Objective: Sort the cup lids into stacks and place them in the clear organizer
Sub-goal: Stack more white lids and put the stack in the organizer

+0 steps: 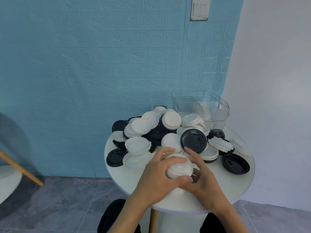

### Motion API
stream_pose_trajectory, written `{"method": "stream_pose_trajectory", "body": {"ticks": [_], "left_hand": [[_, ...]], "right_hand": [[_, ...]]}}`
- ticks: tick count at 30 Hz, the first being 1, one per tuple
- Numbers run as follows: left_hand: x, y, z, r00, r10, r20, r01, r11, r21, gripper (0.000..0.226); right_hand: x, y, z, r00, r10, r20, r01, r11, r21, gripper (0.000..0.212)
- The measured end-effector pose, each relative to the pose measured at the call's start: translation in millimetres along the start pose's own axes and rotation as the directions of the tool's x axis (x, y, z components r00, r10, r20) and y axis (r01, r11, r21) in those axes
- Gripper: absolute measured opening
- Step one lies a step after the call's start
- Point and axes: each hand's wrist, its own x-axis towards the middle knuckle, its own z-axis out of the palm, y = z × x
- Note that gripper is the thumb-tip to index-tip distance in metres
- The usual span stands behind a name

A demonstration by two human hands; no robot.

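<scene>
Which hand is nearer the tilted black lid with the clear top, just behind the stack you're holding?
Right. The right hand has its fingertips almost at the lower edge of the tilted black lid; the left hand grips the white stack farther left.

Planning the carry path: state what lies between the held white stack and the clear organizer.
Head view: the loose pile of lids lies between white stack and clear organizer, including a tilted black lid.

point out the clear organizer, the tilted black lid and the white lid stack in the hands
clear organizer [218, 113]: head view, front wall
tilted black lid [193, 140]: head view, top face
white lid stack [179, 167]: head view, side
</scene>
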Motion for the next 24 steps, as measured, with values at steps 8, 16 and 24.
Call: {"method": "stream_pose_trajectory", "body": {"ticks": [8, 16, 24], "left_hand": [[-6, -5, 13, 0.996, 0.027, -0.089, -0.019, 0.996, 0.088, 0.034], [-9, -11, -1, 0.993, -0.023, -0.12, 0.025, 1.0, 0.013, 0.027], [-27, -21, -6, 0.993, -0.01, -0.119, 0.013, 1.0, 0.027, 0.028]], "right_hand": [[0, 6, -2, 0.998, -0.066, 0.003, 0.066, 0.992, -0.103, 0.064], [0, 0, 1, 0.999, 0.038, 0.014, -0.037, 0.998, -0.047, 0.052], [-2, 0, 5, 1.0, -0.003, 0.007, 0.003, 1.0, -0.028, 0.053]]}}
